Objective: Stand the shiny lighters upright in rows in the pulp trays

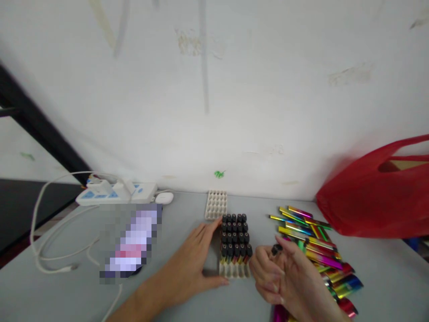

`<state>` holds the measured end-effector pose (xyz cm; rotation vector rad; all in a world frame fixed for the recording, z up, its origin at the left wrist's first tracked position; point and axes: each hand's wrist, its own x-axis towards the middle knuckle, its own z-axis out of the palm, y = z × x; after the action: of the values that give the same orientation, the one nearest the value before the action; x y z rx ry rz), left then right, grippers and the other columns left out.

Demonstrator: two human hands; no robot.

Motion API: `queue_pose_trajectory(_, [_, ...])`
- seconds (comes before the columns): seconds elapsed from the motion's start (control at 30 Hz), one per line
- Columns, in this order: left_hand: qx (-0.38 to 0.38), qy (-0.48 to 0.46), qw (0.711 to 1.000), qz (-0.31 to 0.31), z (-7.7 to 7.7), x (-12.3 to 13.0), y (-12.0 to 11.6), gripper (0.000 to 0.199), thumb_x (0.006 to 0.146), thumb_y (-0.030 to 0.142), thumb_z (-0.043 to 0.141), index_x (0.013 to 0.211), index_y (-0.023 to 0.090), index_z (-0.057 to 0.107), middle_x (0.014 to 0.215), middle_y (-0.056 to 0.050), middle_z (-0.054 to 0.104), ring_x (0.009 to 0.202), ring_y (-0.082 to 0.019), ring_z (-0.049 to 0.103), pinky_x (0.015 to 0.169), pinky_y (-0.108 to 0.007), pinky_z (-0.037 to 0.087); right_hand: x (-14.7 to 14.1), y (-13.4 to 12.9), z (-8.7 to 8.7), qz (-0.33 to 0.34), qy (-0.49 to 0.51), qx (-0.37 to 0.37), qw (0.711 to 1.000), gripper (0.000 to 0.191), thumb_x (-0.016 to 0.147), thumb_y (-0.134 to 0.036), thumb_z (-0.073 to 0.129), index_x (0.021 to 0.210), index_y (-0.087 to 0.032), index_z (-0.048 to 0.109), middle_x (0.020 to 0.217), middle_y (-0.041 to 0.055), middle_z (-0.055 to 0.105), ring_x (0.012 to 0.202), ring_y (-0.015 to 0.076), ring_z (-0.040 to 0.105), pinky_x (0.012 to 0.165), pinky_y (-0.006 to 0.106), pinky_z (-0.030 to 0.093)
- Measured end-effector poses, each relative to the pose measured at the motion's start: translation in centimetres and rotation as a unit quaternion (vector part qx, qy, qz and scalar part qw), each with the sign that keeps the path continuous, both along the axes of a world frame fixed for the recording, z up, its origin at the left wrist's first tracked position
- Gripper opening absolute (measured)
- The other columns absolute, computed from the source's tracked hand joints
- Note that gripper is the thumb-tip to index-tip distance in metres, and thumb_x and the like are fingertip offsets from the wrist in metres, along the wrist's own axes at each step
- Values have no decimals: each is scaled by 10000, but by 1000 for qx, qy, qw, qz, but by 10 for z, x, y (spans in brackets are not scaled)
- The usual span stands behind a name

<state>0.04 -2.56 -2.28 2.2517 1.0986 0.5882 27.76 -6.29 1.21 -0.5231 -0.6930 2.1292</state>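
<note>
A pale tray [234,271] stands at the centre front, its upper rows filled with upright black-topped tubes [235,237]; the front row of slots shows bare. My left hand [191,259] is spread along the tray's left side, fingertips at the back corner and thumb by the front corner. Just right of the tray, my right hand [281,273] is curled around a small item with a black end [276,249]; the rest of that item is hidden. Beside and partly behind this hand lies a loose pile of shiny coloured tubes [321,246].
A second pale tray [216,204] lies near the wall. On the left are a power strip [144,193], a white case [164,198], a pixelated phone [134,241] and white cables [60,269]. A red bag [372,197] stands at the right.
</note>
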Motion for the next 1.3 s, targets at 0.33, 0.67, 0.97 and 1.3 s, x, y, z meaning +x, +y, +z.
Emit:
queue_pose_trajectory(0.33, [3,12,1000,2,2,0,-1,1367,827,407,1085,1841,305,175,1825,-204,413,1693,-439,403,1412,-667,342,-2,2,-31,-130,-255,-118,951,671,841,-788,764,693,-259,377,634,-117,216,543,74,60,473,213,28])
queue_pose_trajectory(0.67, [3,13,1000,2,1,1,-1,1349,830,389,1081,1837,300,188,1835,-204,401,1701,-436,391,1420,-654,331,-3,1,-44,-95,-289,-119,945,576,914,-712,679,698,-276,371,592,-125,196,526,80,17,469,222,8])
queue_pose_trajectory(0.97, [0,12,1000,4,-2,0,0,1360,826,384,1081,1842,313,181,1852,-204,376,1714,-455,364,1416,-681,323,-14,1,-38,-68,-238,-82,965,698,855,-873,672,634,-273,394,538,-120,217,473,75,84,442,244,20])
queue_pose_trajectory(1.3, [-8,4,1000,6,0,0,-1,1326,830,378,1068,1840,315,212,1838,-194,405,1702,-451,389,1417,-679,322,-20,-3,-32,-103,-199,-44,974,713,842,-896,731,645,-249,502,501,-102,330,430,74,191,392,236,102])
